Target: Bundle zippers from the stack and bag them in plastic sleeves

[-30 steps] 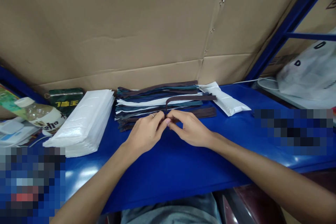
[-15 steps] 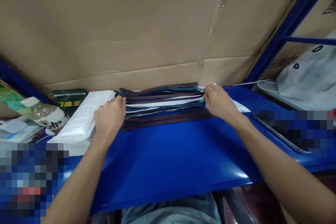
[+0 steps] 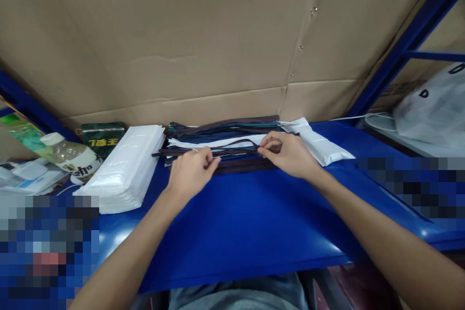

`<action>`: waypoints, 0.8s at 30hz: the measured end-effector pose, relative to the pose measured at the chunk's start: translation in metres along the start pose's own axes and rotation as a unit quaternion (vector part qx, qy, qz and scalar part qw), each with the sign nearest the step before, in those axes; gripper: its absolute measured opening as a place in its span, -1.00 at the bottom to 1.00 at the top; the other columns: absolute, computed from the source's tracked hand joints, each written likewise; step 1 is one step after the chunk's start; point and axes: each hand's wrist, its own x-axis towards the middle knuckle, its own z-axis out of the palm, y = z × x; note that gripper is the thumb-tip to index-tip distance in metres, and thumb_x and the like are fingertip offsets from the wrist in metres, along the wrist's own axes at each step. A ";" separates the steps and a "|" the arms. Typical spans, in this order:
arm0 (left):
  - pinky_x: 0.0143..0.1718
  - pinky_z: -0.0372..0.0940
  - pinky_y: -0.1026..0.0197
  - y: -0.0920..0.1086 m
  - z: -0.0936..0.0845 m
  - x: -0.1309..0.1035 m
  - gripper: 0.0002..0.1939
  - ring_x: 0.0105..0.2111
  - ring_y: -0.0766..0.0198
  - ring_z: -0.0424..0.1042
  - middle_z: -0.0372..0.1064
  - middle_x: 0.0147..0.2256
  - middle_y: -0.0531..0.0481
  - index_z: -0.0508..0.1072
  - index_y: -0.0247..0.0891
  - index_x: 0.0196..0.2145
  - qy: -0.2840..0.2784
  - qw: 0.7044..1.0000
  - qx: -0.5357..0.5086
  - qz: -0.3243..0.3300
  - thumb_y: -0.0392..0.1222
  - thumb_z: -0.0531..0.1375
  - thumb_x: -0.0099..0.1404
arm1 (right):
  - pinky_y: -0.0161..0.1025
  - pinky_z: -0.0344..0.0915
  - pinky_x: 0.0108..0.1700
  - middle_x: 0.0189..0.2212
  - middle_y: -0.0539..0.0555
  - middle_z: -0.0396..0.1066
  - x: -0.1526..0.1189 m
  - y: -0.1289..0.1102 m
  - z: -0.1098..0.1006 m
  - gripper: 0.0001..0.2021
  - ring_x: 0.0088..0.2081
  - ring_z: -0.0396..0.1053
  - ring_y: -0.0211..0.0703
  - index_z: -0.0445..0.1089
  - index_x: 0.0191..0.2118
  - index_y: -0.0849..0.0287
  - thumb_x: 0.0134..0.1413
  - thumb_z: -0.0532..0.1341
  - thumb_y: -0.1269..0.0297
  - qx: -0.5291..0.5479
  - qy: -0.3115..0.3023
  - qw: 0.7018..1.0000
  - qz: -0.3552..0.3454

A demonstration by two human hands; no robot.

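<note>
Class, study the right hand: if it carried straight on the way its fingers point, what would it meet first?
Beyond the brown strip it pinches, the right hand would probably meet the white strip first, though depth is unclear.

The pile of strips (image 3: 225, 129) is one; its layers overlap too much to number. At its near side are two bare hands, the left hand (image 3: 191, 169) and the right hand (image 3: 286, 154), and at least one raised dark strip (image 3: 236, 141) in the right hand's fingers (image 3: 266, 155). Left of the pile stand one stack of white envelopes (image 3: 125, 162), too tightly layered to count, one bottle (image 3: 73, 157) and one dark green box (image 3: 104, 135). Right of the pile are one white packet (image 3: 321, 143) and, farther off, one plastic bag (image 3: 432, 109) showing two letters D. Beneath the pile is one table (image 3: 232, 227); behind it, one run of cardboard (image 3: 181, 48).
</note>
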 end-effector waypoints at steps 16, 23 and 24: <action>-0.22 0.35 0.17 0.016 0.024 -0.008 -0.76 -0.18 0.13 0.58 0.57 -0.14 -0.02 0.53 -0.10 -0.05 -0.038 0.982 -0.117 0.143 -0.07 0.07 0.59 | -0.20 0.53 -0.10 -0.02 0.00 0.64 -0.021 -0.035 0.030 -0.81 0.01 0.61 -0.03 0.54 0.01 -0.03 0.38 0.24 0.20 0.031 -0.125 0.983 -0.129; -0.36 0.23 0.20 0.021 0.024 -0.010 -0.73 -0.42 0.25 0.43 0.47 -0.39 0.06 0.48 -0.14 -0.19 -0.060 0.968 -0.212 0.122 -0.09 0.02 0.60 | -0.18 0.51 0.01 -0.02 -0.03 0.63 -0.023 -0.036 0.028 -0.80 -0.01 0.61 -0.07 0.56 0.02 -0.04 0.41 0.21 0.22 0.028 -0.102 0.982 -0.155; -0.37 0.23 0.20 0.022 0.024 -0.010 -0.72 -0.43 0.25 0.42 0.46 -0.40 0.06 0.47 -0.14 -0.20 -0.061 0.966 -0.220 0.119 -0.09 0.01 0.60 | -0.17 0.51 0.03 -0.02 -0.03 0.63 -0.023 -0.037 0.028 -0.81 -0.01 0.61 -0.07 0.56 0.01 -0.04 0.41 0.22 0.23 0.030 -0.100 0.982 -0.158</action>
